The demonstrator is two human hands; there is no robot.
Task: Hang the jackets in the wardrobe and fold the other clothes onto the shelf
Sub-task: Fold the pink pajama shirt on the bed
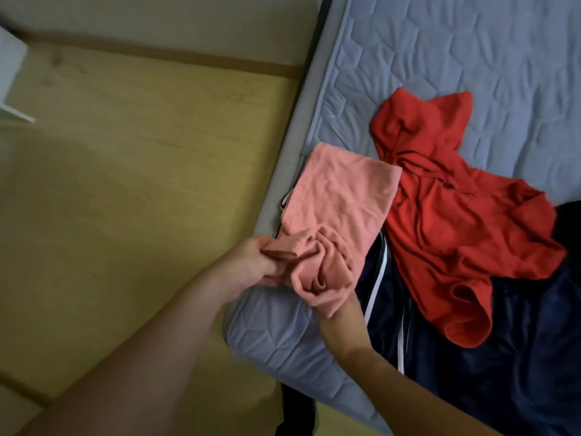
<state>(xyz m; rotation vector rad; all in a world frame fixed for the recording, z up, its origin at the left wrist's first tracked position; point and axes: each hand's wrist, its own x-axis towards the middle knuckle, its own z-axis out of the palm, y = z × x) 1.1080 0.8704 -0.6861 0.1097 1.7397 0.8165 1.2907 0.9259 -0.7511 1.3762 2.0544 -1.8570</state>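
A pink garment [342, 190] lies at the edge of the blue quilted mattress [456, 51], its near end bunched up. My left hand [254, 262] pinches a folded edge of that pink cloth. My right hand is hidden under the bunched pink fabric; only its wrist [339, 322] shows, so its grip cannot be seen. A red hooded top [456, 221] lies crumpled to the right of the pink garment. A dark navy jacket with white stripes [471, 357] is spread beneath both.
The mattress edge [276, 196] runs diagonally, with wooden floor [125, 184] to its left. A white furniture piece [9, 77] stands at the far left. A dark object [298, 410] sits on the floor by the bed's near corner.
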